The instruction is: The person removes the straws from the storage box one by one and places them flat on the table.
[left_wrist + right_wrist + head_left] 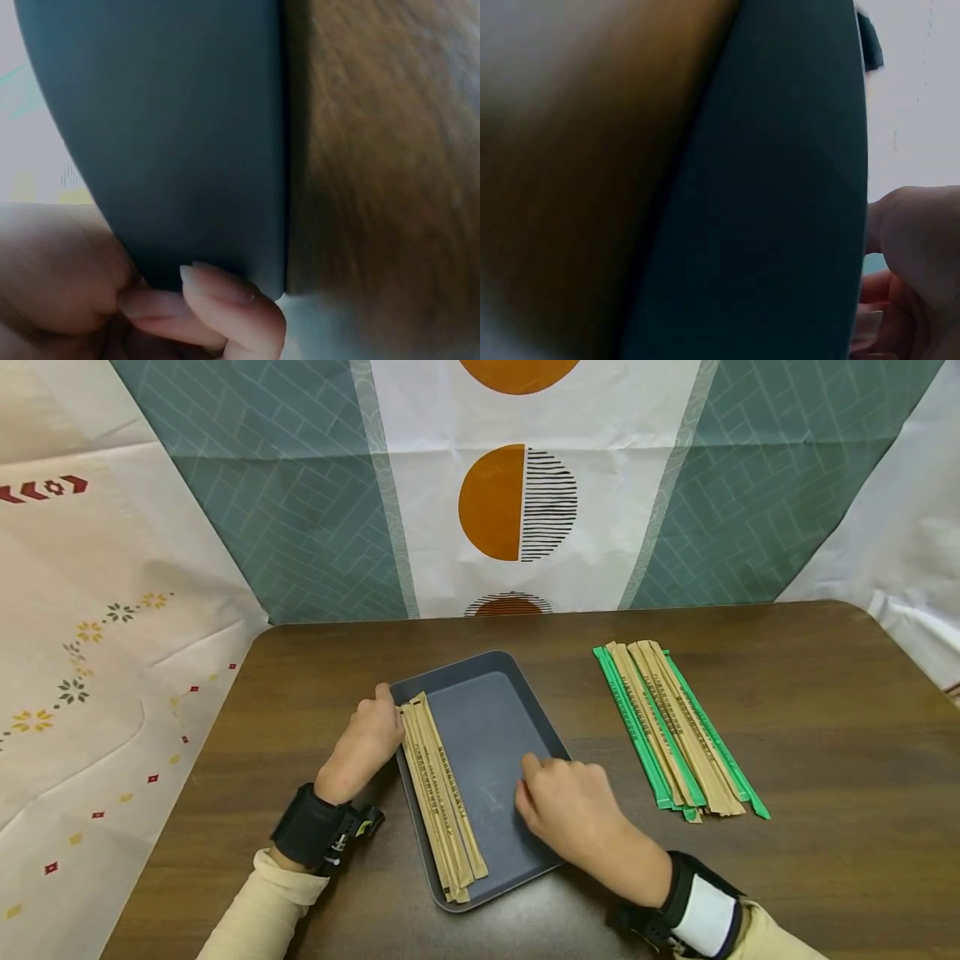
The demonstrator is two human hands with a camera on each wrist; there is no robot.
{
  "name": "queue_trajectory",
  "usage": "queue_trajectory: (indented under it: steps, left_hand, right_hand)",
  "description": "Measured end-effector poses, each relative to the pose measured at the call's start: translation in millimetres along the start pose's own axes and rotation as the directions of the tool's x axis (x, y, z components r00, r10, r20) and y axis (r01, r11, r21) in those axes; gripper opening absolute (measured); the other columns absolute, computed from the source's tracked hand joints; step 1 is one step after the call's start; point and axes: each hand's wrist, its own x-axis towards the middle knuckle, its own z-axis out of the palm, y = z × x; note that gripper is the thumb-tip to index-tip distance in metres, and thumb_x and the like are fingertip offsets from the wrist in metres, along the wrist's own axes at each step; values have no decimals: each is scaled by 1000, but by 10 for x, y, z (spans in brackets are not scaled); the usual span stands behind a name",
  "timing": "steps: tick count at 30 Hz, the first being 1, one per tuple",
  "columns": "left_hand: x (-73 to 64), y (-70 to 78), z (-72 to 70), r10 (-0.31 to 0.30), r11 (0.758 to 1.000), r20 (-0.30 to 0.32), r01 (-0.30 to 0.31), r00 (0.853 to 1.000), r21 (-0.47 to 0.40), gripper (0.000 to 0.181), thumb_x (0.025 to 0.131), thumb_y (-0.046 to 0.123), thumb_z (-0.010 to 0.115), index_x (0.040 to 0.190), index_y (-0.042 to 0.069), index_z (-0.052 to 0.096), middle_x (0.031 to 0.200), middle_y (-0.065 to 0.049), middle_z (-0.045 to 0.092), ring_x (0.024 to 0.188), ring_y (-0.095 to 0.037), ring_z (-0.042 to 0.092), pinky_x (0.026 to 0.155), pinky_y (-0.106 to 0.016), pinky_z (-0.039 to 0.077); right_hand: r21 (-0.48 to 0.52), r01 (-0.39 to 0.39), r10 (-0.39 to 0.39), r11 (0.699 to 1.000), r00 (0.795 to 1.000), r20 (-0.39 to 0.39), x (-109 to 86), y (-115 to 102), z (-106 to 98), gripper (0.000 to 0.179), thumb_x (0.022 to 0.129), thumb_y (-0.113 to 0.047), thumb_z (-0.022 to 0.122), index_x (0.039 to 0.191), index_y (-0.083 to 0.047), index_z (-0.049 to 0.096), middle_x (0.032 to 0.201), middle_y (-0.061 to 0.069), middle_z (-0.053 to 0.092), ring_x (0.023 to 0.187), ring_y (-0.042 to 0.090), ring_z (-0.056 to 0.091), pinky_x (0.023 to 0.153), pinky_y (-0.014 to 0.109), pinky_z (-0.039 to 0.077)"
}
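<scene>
A dark grey rectangular tray [491,718] lies slanted on the table. My left hand [362,739] grips its left rim near the far corner. Close up in the left wrist view, the fingers [225,300] curl against the outside of the tray wall [180,150]. Long paper-wrapped sticks, tan with dark print [442,797], lie side by side along the tray's left wall. Over the tray's right part is my right hand [573,810], fingers loosely bent, with no object visible in it. The right wrist view shows part of that hand [922,262] beyond the tray wall [765,187].
To the right of the tray, several tan wrapped sticks [660,710] and green wrapped sticks [633,735] lie in a loose bundle on the brown wooden table [825,718]. Patterned cloth [322,527] hangs behind the table's far edge.
</scene>
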Motion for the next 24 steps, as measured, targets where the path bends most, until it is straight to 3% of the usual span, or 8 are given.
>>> queue_trajectory:
  steps: [5, 10, 15, 24]
  left_hand:
    - [5, 17, -2, -12, 1000, 21, 12, 1000, -7, 41, 97, 2, 28, 133, -16, 26, 50, -5, 33, 39, -16, 33, 39, -27, 21]
    - [5, 25, 8, 38, 999, -18, -38, 999, 12, 39, 96, 1, 30, 130, -18, 30, 48, -4, 30, 36, -15, 28, 38, -26, 18]
    - [15, 28, 1, 18, 1000, -8, -18, 1000, 2, 40, 96, 1, 29, 132, -17, 28, 48, -3, 29, 36, -14, 27, 37, -26, 17]
    - [14, 9, -10, -32, 999, 25, 33, 999, -16, 42, 97, 2, 28, 135, -15, 23, 50, -4, 31, 38, -16, 31, 39, -27, 20]
  right_hand:
    - [65, 49, -54, 997, 995, 83, 38, -312, 83, 33, 85, -21, 58, 57, -14, 43, 45, -1, 43, 36, 15, 46, 30, 32, 38]
    - [86, 19, -33, 996, 987, 159, 50, -482, 161, 32, 86, -25, 57, 59, -12, 47, 48, 1, 48, 40, 18, 51, 32, 34, 42]
    - [99, -28, 7, 995, 978, 207, 62, -576, 205, 30, 85, -27, 57, 63, -9, 50, 52, 5, 55, 46, 22, 57, 35, 38, 46]
    - [79, -41, 18, 996, 963, 268, 76, -649, 223, 26, 83, -23, 59, 63, -9, 48, 52, 5, 55, 45, 21, 57, 37, 38, 47]
